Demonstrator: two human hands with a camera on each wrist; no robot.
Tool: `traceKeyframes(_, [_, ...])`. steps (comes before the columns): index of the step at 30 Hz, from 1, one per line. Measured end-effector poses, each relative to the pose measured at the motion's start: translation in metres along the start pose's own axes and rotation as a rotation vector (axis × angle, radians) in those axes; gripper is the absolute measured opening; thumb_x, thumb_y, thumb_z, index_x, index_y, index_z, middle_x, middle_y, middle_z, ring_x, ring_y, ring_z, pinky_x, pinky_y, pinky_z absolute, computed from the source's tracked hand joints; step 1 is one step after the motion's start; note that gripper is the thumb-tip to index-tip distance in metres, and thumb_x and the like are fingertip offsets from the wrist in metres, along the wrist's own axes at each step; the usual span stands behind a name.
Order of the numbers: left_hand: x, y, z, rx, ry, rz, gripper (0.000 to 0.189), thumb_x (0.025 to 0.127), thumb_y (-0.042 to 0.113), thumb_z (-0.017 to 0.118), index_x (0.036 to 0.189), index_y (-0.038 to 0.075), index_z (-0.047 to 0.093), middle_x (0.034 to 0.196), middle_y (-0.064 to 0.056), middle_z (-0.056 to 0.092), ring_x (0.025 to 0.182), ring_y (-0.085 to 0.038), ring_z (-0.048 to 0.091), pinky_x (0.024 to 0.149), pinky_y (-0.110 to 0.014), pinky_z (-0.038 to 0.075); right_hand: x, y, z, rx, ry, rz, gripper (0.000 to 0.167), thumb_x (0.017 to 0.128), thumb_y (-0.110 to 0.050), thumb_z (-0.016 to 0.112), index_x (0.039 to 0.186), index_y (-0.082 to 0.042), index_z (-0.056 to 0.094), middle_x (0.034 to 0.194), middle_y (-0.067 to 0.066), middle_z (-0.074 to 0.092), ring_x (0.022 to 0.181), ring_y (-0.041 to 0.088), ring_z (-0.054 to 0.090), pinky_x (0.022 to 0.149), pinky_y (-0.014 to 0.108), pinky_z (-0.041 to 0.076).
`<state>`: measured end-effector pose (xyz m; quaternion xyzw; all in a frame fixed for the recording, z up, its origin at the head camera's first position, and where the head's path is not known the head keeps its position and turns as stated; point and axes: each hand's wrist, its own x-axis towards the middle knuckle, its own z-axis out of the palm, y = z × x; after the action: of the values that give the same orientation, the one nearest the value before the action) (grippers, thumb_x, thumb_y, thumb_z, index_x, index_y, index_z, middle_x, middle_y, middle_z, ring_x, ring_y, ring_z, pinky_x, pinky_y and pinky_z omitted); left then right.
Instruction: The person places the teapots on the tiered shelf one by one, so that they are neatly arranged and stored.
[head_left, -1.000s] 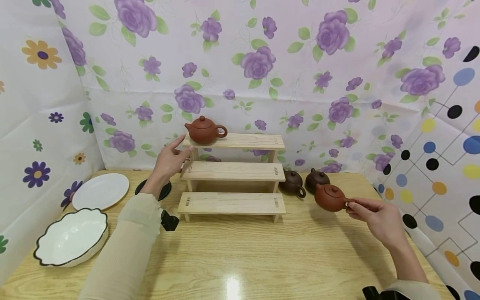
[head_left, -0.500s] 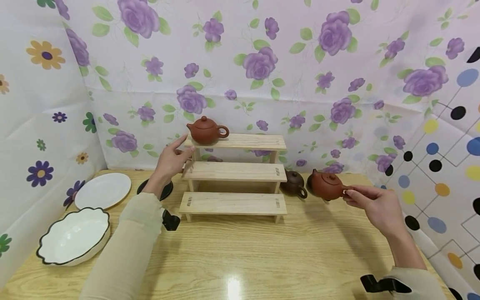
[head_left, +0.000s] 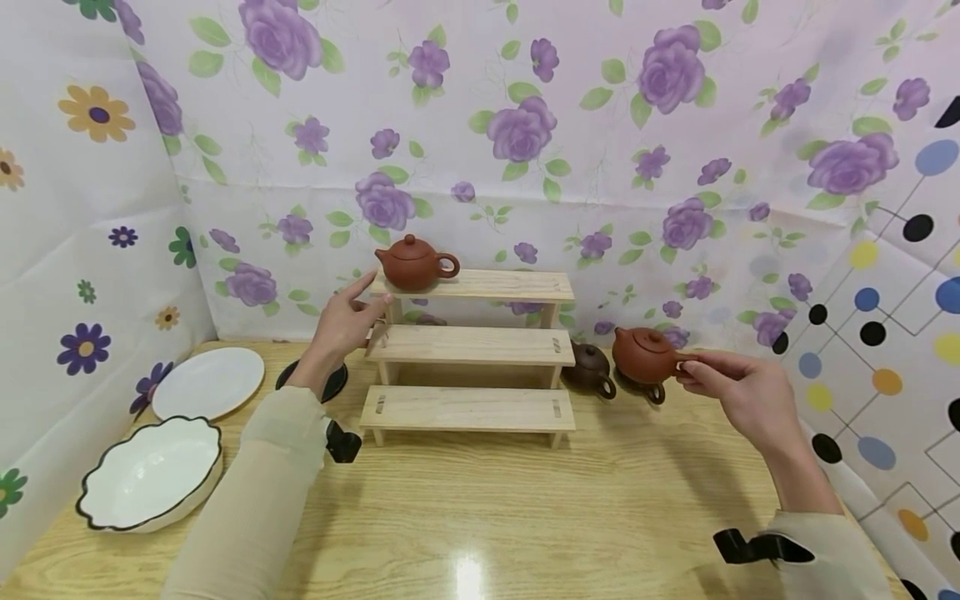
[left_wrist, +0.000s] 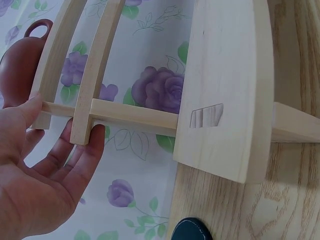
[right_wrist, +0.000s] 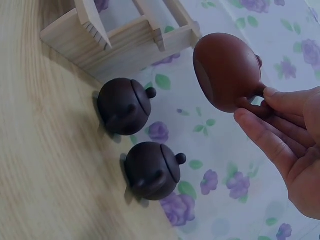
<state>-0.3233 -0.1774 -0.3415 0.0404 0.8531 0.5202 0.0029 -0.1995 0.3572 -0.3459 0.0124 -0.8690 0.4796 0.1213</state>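
My right hand (head_left: pixel 750 400) pinches a reddish-brown clay teapot (head_left: pixel 645 354) by its handle and holds it in the air. In the right wrist view this teapot (right_wrist: pixel 227 72) is above two dark brown teapots (right_wrist: pixel 125 106) standing on the table. On the left, my left hand (head_left: pixel 341 327) grips the upper left end of a three-step wooden shelf (head_left: pixel 472 346); its thumb lies against the top board and fingers curl at the support (left_wrist: pixel 97 75) in the left wrist view. Another reddish-brown teapot (head_left: pixel 412 263) sits on the top step's left end, close to my left fingertips.
A white plate (head_left: pixel 210 383) and a white scalloped bowl (head_left: pixel 150 475) with a dark rim stand at the left. Behind the left forearm lies a black round object (head_left: pixel 335 383), partly hidden. Flowered cloth (head_left: pixel 480 167) hangs behind the table (head_left: pixel 450 500).
My right hand has carried the held teapot up, back and slightly left, above the right-hand dark teapot. The left hand keeps its hold on the shelf.
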Motion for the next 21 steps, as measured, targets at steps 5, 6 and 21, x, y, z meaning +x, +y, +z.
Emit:
traceKeyframes(5, [0.0, -0.001, 0.0, -0.001, 0.003, 0.002, 0.072, 0.108, 0.053, 0.056, 0.169, 0.038, 0.022, 0.136, -0.024, 0.062, 0.101, -0.029, 0.064, 0.074, -0.034, 0.056, 0.006, -0.009, 0.0, 0.019, -0.011, -0.013, 0.045, 0.105, -0.027, 0.07, 0.132, 0.008, 0.07, 0.096, -0.013, 0.081, 0.087, 0.002, 0.078, 0.079, 0.016, 0.059])
traceKeyframes(6, [0.0, -0.001, 0.0, -0.001, 0.003, 0.003, 0.072, 0.108, 0.053, 0.056, 0.169, 0.038, 0.022, 0.136, -0.024, 0.062, 0.101, -0.029, 0.065, 0.073, -0.033, 0.056, 0.007, -0.011, 0.001, 0.021, -0.014, -0.017, 0.044, 0.105, -0.027, 0.07, 0.132, 0.008, 0.07, 0.096, -0.011, 0.081, 0.087, 0.002, 0.078, 0.08, 0.015, 0.059])
traceKeyframes(21, [0.001, 0.0, -0.001, -0.012, 0.0, 0.009, 0.072, 0.108, 0.051, 0.057, 0.17, 0.037, 0.022, 0.137, -0.025, 0.062, 0.074, -0.016, 0.057, 0.068, -0.03, 0.054, 0.024, -0.036, 0.009, 0.077, -0.029, -0.057, 0.047, 0.104, -0.028, 0.072, 0.131, 0.009, 0.07, 0.095, -0.016, 0.08, 0.087, 0.002, 0.078, 0.079, 0.021, 0.061])
